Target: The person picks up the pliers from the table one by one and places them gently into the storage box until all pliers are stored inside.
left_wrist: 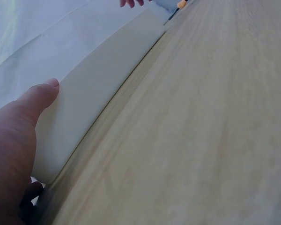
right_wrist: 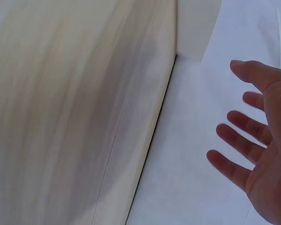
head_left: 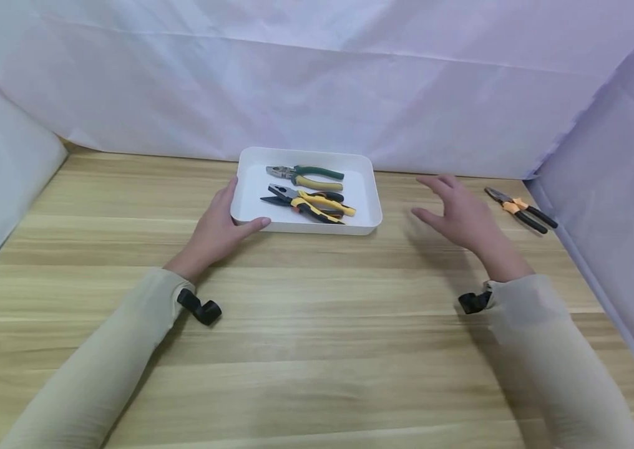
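A shallow white tray (head_left: 308, 229) stands on the table near the back cloth. My left hand (head_left: 217, 226) grips its front left corner, thumb along the front rim and fingers at the left side. Inside lie combination pliers with green and yellow handles (head_left: 317, 171). In front of them, pliers with yellow and black handles (head_left: 308, 198) rest across dark-jawed long-nose pliers (head_left: 273, 201), partly hidden. My right hand (head_left: 460, 215) hovers to the right of the tray, fingers spread and holding nothing. Beyond it, pliers with orange and black handles (head_left: 519, 208) lie on the table.
The wooden table (head_left: 317, 349) extends toward me. White cloth (head_left: 294, 81) hangs behind the tray, and more cloth (head_left: 620, 162) borders the right side, close to the orange-handled pliers. A cloth wall (head_left: 2, 162) also stands at the left.
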`<action>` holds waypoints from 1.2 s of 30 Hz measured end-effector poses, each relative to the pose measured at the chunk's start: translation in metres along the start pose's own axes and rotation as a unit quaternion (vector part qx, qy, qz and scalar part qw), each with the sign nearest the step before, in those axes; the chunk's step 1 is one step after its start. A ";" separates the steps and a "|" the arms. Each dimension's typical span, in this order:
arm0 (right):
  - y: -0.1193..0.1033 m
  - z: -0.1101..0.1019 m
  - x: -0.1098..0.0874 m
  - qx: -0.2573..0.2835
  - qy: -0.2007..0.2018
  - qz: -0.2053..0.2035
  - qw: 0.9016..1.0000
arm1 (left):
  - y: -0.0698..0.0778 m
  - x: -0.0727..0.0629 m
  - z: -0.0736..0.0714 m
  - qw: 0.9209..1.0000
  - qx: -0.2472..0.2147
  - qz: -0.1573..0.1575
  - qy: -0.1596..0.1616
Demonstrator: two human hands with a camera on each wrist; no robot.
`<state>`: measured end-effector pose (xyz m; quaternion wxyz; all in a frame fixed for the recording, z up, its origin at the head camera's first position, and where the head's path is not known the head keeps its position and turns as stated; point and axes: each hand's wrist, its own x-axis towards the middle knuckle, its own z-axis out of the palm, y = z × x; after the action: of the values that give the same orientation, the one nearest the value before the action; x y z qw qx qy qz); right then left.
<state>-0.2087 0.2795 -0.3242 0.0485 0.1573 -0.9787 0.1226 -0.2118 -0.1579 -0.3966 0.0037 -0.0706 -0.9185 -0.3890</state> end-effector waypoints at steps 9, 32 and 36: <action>0.050 -0.015 -0.014 -0.005 -0.001 0.082 0.997 | -0.001 0.001 0.000 1.000 -0.010 0.008 -0.003; 0.154 -0.006 -0.035 0.055 0.002 0.220 0.974 | 0.002 -0.003 -0.002 1.000 -0.021 0.004 -0.002; 0.163 -0.009 -0.039 0.061 -0.005 0.243 0.968 | 0.002 -0.003 -0.002 1.000 -0.023 0.004 -0.003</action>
<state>-0.2232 0.4435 -0.3578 0.0027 -0.0819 -0.9784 0.1897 -0.2084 -0.1583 -0.3935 0.0012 -0.0753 -0.9089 -0.4102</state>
